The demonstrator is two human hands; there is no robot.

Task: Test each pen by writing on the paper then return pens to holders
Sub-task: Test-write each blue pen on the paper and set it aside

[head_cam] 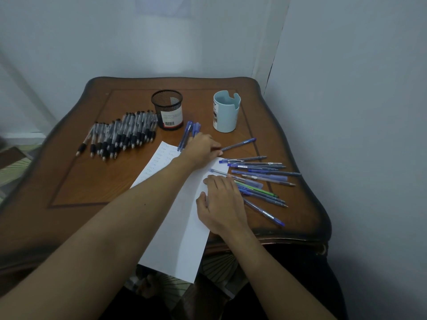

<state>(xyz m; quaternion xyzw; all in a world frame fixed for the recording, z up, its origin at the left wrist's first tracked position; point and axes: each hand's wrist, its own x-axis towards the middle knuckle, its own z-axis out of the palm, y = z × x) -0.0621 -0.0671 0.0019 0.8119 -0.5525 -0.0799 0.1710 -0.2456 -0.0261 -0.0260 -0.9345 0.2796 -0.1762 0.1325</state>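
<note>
Left hand point(201, 146) reaching to 12 o'clock, fingertips pinching blue pen point(239, 144). Right hand point(221, 204) flat, empty, pinning paper point(182, 227). Holders at 12: mesh cup point(166, 109), blue cup point(226, 112). Risk: crossing left forearm drags overhanging paper, scatters pens at 3 o'clock point(258, 179).

Open tabletop point(92, 181) is left at the near left, while access is obstructed by black pens point(117, 135) far left, blue pens point(258, 179) right, and two holders point(167, 109) behind.

Bare forearms, no sleeves; dark trousers point(300, 273).
</note>
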